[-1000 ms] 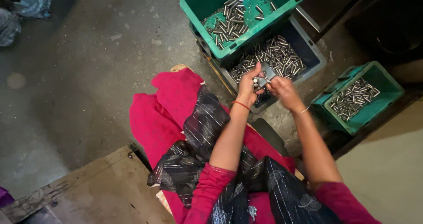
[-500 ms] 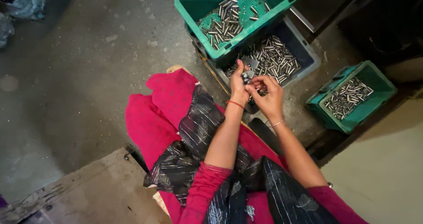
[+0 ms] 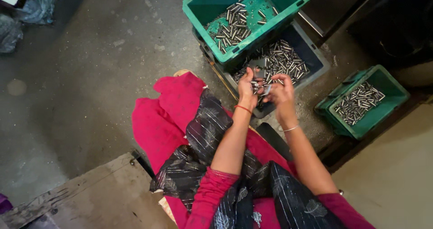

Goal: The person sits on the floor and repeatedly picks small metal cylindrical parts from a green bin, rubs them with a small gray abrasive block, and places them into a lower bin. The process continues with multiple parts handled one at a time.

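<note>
Metal pins (image 3: 258, 85), between both hands

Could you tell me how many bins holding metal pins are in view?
3: a green bin at top centre, a grey-blue bin partly under it just beyond the hands, and a smaller green bin at the right. More could sit outside the frame.

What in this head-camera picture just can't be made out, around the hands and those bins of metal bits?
- Small metal pieces between the left hand and right hand: fingers cover them, too small to identify.
- Blue-grey bin: its far part is hidden under the upper green crate.
- Right-hand green crate: its pins are too small to tell apart.
- Bags, top left: cut by the frame edge.
</note>
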